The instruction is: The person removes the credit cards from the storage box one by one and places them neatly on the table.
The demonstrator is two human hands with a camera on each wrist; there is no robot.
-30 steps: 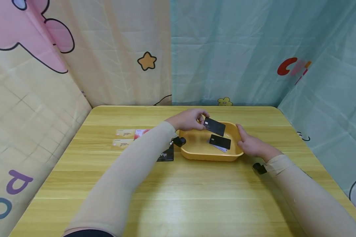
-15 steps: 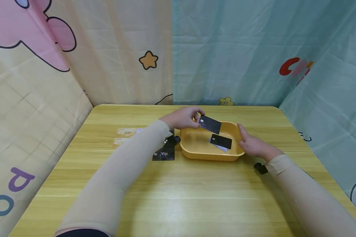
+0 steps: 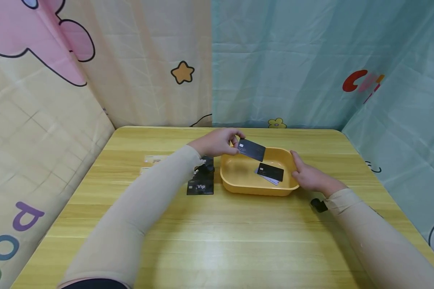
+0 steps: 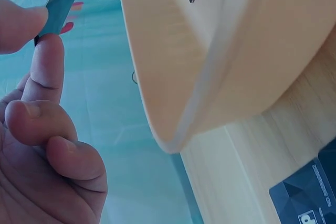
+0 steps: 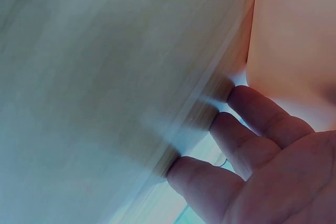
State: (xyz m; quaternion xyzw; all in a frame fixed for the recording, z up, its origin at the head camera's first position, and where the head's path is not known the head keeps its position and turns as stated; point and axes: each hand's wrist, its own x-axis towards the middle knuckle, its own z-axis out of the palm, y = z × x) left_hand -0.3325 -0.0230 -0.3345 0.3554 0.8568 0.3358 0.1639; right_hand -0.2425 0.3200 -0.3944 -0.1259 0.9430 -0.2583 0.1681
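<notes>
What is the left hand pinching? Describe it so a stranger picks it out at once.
On the wooden table, find the yellow tray. Near its far rim, the left hand pinches a dark card marked VIP. Only this card is held in the air; the black card lies inside the tray.

- The left hand (image 3: 220, 142) is farther left, so the dark VIP card (image 3: 251, 149) it holds is nearer the left side of the yellow tray (image 3: 260, 192).
- The tan sleeve (image 3: 130, 224) moves left too.
- More of the black cards (image 3: 200, 187) shows.
- The sleeve covers the pink card and more of the 2 yellow cards (image 3: 155, 159).
</notes>
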